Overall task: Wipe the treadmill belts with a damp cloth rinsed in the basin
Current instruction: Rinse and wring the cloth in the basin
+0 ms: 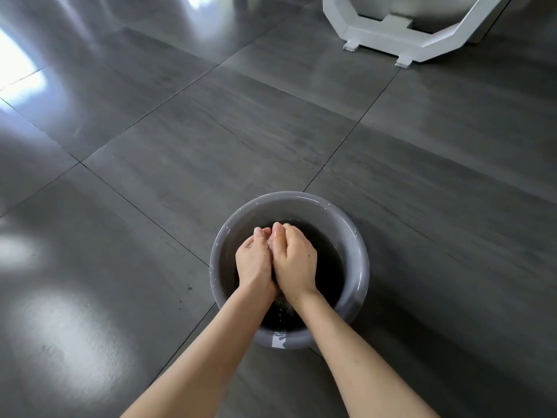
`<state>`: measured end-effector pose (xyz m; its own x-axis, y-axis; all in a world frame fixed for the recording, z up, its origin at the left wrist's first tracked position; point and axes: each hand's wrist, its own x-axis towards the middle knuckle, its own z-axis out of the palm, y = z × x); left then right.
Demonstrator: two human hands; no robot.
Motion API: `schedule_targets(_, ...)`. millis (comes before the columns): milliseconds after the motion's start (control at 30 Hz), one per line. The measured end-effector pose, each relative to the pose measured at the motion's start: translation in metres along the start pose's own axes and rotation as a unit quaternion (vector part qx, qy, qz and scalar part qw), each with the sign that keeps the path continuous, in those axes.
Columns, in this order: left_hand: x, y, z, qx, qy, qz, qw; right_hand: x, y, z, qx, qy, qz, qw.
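The left hand [254,260] and right hand [294,257] press together, both curled tight round a bunched cloth [270,244]. Only a pale scrap of it shows above the water in the grey basin [360,254] at 6 o'clock. It is probably soft, sodden and light, best gripped wadded. A white machine base [391,43] stands at 1 o'clock.

Round grey basin [355,236] upright on floor, dark water inside. Pale cloth [270,245] bunched btwn left hand [254,263] & right hand [294,260] over the water, mostly hidden.
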<state>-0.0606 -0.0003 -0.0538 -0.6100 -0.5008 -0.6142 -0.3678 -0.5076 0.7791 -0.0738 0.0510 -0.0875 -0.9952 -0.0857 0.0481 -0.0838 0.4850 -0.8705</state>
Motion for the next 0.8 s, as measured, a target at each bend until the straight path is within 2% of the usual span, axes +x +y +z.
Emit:
schedule_targets(67,0.003,-0.001,-0.003,-0.009,0.011,0.022,1.000,-0.005,-0.004,-0.006,0.164,-0.014,0.079,0.983)
schedule_targets(100,0.003,-0.001,-0.003,-0.025,0.011,0.031,0.999,-0.006,-0.003,-0.009,0.263,-0.002,0.134,0.955)
schedule_targets(167,0.001,0.000,-0.003,-0.049,0.002,0.053,0.997,-0.004,0.005,-0.013,0.428,-0.009,0.290,0.856)
schedule_targets(233,-0.004,0.000,-0.004,-0.021,-0.030,0.091,0.995,-0.001,0.005,-0.021,0.528,-0.112,0.405,0.738)
schedule_targets(267,-0.005,0.000,-0.005,0.011,-0.055,0.118,0.991,-0.001,0.005,-0.024,0.562,-0.141,0.426,0.694)
schedule_targets(300,-0.007,0.000,-0.007,0.046,-0.084,0.144,0.985,0.000,0.004,-0.026,0.572,-0.143,0.436,0.680)
schedule_targets(400,-0.014,0.003,-0.008,0.125,-0.164,0.198,0.958,0.003,-0.007,-0.029,0.555,-0.147,0.448,0.686)
schedule_targets(500,-0.028,0.006,-0.001,0.155,-0.158,0.241,0.945,0.002,-0.018,-0.025,0.556,-0.092,0.423,0.709)
schedule_targets(533,-0.031,0.007,0.002,0.143,-0.148,0.247,0.947,0.002,-0.020,-0.022,0.541,-0.065,0.407,0.733)
schedule_targets(600,-0.033,0.012,0.008,0.107,-0.130,0.234,0.957,0.002,-0.025,-0.017,0.431,0.008,0.348,0.832)
schedule_targets(633,-0.033,0.014,0.011,0.088,-0.122,0.219,0.964,0.001,-0.025,-0.014,0.388,0.047,0.329,0.860)
schedule_targets(800,-0.033,0.022,0.015,0.035,-0.097,0.161,0.982,-0.001,-0.025,-0.009,0.294,0.139,0.271,0.906)
